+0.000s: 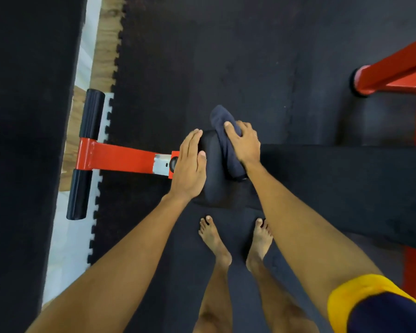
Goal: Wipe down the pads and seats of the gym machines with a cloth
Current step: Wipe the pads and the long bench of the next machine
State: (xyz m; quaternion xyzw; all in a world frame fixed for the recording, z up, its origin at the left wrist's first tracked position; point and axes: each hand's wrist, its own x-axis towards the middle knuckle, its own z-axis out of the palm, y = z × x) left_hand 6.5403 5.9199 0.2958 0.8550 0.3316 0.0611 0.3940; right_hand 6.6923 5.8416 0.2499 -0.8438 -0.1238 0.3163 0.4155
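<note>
A black roller pad (211, 169) sits at the end of a black padded bench (346, 183), on a red frame (120, 157). My left hand (190, 164) lies flat against the pad's left end, fingers straight. My right hand (244, 143) presses a dark blue cloth (226, 140) onto the top of the pad, fingers curled over the cloth. One end of the cloth sticks out beyond my fingers; the other hangs toward the bench.
Two black foam foot rollers (91, 114) (78, 193) stick out from the red frame at left. A red machine frame (394, 70) stands at right. Black rubber floor tiles (226, 56) cover the floor. My bare feet (214, 239) stand below the pad.
</note>
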